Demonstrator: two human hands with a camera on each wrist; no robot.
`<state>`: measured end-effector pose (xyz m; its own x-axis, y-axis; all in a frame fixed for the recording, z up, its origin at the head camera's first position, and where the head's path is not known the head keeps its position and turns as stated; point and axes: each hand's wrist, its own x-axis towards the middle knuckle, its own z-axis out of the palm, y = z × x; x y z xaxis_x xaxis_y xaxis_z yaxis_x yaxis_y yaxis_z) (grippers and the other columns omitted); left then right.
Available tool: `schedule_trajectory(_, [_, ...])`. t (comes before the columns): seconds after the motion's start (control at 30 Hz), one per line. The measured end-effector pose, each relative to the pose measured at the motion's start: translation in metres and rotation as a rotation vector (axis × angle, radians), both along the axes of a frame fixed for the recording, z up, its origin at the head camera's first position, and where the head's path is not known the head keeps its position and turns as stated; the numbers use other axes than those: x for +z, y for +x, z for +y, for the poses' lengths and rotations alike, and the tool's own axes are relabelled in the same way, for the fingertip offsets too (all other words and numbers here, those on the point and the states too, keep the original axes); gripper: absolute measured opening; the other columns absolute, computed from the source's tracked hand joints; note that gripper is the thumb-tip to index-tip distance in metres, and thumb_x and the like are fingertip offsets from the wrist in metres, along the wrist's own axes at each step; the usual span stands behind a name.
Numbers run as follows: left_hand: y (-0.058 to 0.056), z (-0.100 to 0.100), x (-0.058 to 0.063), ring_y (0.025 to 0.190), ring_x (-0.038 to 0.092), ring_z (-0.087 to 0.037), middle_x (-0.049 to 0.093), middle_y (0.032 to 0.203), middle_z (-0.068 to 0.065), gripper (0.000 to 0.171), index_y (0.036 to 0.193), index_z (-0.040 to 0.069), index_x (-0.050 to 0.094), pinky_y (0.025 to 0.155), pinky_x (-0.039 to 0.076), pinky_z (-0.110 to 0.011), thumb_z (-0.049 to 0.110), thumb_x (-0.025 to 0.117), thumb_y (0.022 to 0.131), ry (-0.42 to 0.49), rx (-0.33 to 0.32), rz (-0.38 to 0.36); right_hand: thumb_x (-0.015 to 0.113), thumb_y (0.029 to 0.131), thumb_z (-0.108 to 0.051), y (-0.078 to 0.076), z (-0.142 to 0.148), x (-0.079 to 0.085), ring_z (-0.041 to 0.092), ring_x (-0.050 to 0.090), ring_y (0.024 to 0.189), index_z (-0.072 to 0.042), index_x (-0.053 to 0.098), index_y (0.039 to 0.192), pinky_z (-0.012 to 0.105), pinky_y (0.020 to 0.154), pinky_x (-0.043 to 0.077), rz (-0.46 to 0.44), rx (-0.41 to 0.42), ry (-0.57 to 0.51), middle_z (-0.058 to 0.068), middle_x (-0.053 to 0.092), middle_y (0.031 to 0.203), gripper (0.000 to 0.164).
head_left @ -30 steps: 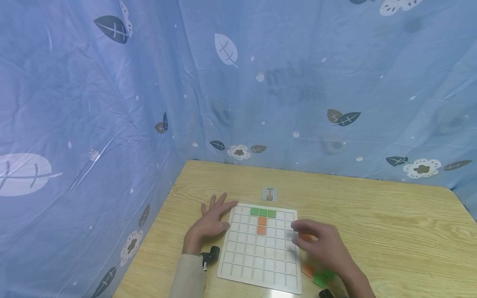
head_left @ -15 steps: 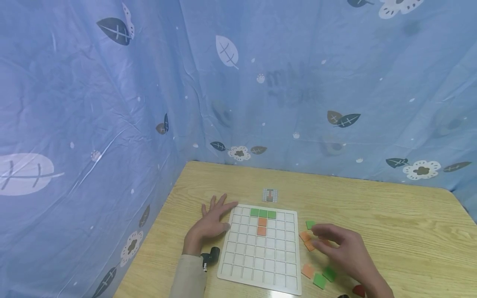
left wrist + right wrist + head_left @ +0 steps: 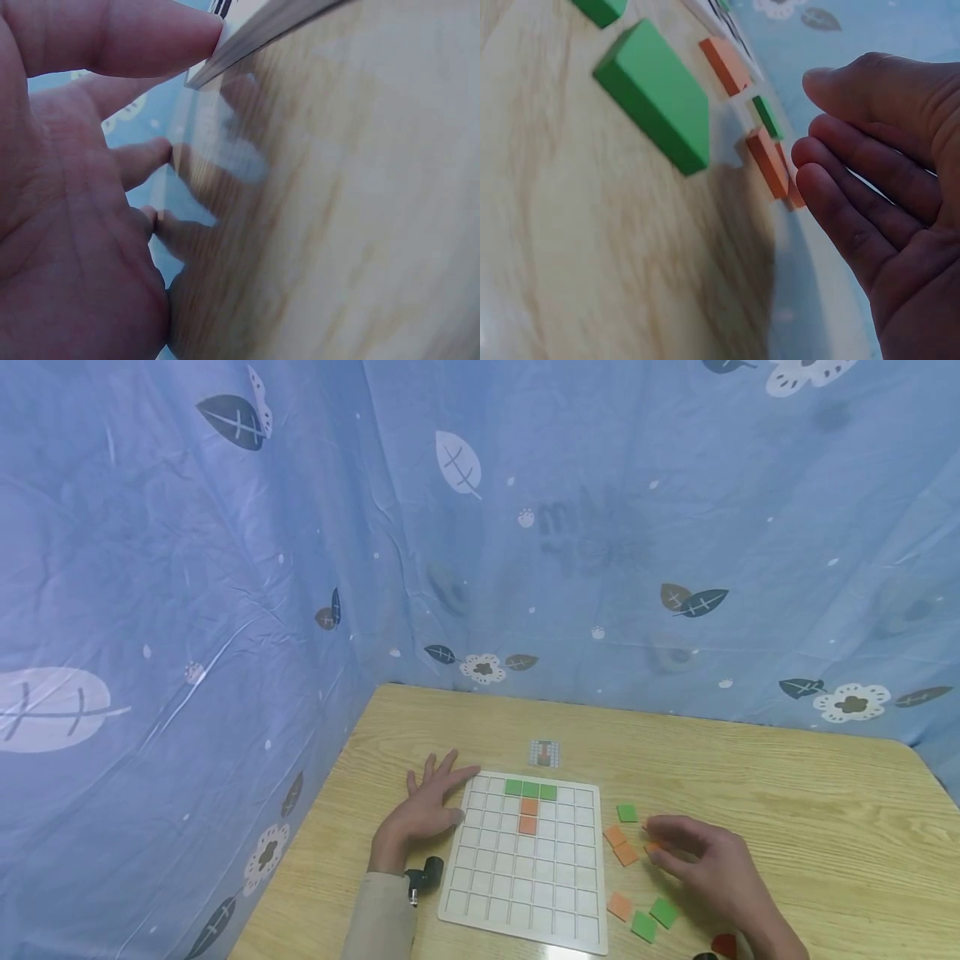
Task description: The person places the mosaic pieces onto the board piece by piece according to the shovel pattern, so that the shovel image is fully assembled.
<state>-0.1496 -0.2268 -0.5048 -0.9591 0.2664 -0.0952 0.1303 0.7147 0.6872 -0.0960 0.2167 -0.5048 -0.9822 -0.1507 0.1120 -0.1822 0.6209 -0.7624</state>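
A white gridded board [image 3: 495, 885] lies on the table with three green tiles [image 3: 531, 790] in its top row and two orange tiles [image 3: 528, 816] in a column below the middle one. My left hand [image 3: 426, 810] rests at the board's left edge, its thumb [image 3: 150, 37] against the rim and its other fingers spread. Right of the board, my right hand [image 3: 708, 860] hovers with bent, parted fingers beside loose orange tiles [image 3: 626, 854]; bits of orange show at its fingertips, partly hidden. In the right wrist view, no tile shows between the fingers [image 3: 847, 210].
A small pattern card [image 3: 544, 753] lies behind the board. Near the right hand are a loose green tile [image 3: 627, 813], another orange tile [image 3: 620, 907], two more green tiles [image 3: 643, 927] and a red piece [image 3: 724, 946]. A blue curtain [image 3: 570, 568] hangs behind the table.
My right hand has moved right, away from the board's edge, uncovering loose green and orange tiles. The left hand and the tiles on the board stay as they were.
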Motion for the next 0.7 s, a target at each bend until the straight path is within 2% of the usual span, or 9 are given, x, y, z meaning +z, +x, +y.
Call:
schedule_trajectory(0.13, [0.000,0.000,0.000,0.169,-0.011,-0.049,0.014,0.184,-0.017,0.086,0.164,0.022,0.052,0.127,-0.020,-0.077,0.007,0.064,0.081,0.003,-0.001,0.001,0.093,0.087,-0.027,0.000,0.003,-0.001,0.002,0.079,0.102,-0.021,0.082,0.123,0.017,0.086,0.060,-0.018,-0.008,0.021,-0.002,0.084,0.119,0.038])
schedule_trajectory(0.37, [-0.001,0.001,-0.001,0.169,-0.010,-0.050,0.014,0.184,-0.017,0.085,0.164,0.023,0.052,0.127,-0.019,-0.077,0.008,0.064,0.082,-0.005,-0.003,0.007,0.094,0.086,-0.032,0.000,0.006,-0.001,-0.002,0.076,0.103,-0.025,0.082,0.121,0.016,0.088,0.058,-0.029,-0.036,0.076,-0.006,0.084,0.117,0.037])
schedule_trajectory(0.53, [-0.001,0.001,-0.001,0.169,-0.011,-0.049,0.014,0.184,-0.017,0.085,0.164,0.024,0.052,0.127,-0.019,-0.077,0.007,0.064,0.082,-0.005,-0.002,0.001,0.095,0.085,-0.028,0.005,0.010,-0.002,-0.004,0.075,0.101,-0.025,0.083,0.118,0.016,0.086,0.059,0.003,-0.045,0.119,-0.006,0.085,0.115,0.035])
schedule_trajectory(0.7, [-0.001,0.000,0.000,0.169,-0.010,-0.050,0.014,0.184,-0.017,0.085,0.164,0.023,0.052,0.128,-0.019,-0.076,0.007,0.065,0.082,-0.004,0.004,-0.002,0.093,0.087,-0.031,0.010,0.013,-0.002,-0.005,0.075,0.099,-0.027,0.082,0.120,0.015,0.084,0.058,-0.021,-0.032,0.112,-0.009,0.084,0.115,0.035])
